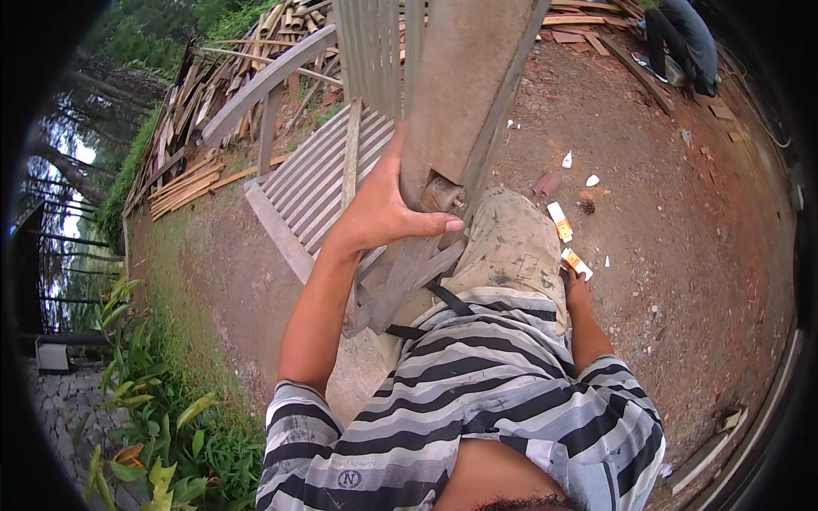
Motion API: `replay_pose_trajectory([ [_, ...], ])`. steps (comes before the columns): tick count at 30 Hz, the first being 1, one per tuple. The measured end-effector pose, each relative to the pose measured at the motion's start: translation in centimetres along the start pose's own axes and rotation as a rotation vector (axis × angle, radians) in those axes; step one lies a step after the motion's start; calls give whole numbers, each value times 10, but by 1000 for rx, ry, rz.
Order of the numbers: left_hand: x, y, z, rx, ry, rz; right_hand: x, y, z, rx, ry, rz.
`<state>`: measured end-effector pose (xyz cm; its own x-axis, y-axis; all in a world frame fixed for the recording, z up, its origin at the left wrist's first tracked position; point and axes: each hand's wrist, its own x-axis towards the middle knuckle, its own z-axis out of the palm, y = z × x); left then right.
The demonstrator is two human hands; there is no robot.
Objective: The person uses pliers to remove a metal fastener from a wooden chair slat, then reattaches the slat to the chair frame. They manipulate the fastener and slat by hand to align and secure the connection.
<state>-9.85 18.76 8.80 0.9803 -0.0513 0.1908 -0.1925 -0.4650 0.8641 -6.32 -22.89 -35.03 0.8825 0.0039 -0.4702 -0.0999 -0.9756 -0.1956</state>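
Observation:
My left hand grips the lower end of a wide grey wooden plank that stands upright in front of me, thumb wrapped across its near face. Just below my thumb sits a small round metal part on the plank. My right hand hangs by my hip behind my leg, mostly hidden; what it holds cannot be seen. A slatted grey wooden frame lies on the ground under and left of the plank.
Piles of scrap timber lie at the back left. Small orange-and-white boxes and litter are scattered on the red dirt to the right. Another person crouches at the top right. Green plants grow at the lower left.

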Motion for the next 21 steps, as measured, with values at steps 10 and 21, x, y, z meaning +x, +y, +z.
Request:
replay_pose_trajectory([
  [10, -4, -13, 7, -27, 19, -6, 34, 6, 34, -334, -36, 67],
  [21, 2, -8, 3, -40, -58, -38, 45, 62, 81, 450, -302, 3],
])
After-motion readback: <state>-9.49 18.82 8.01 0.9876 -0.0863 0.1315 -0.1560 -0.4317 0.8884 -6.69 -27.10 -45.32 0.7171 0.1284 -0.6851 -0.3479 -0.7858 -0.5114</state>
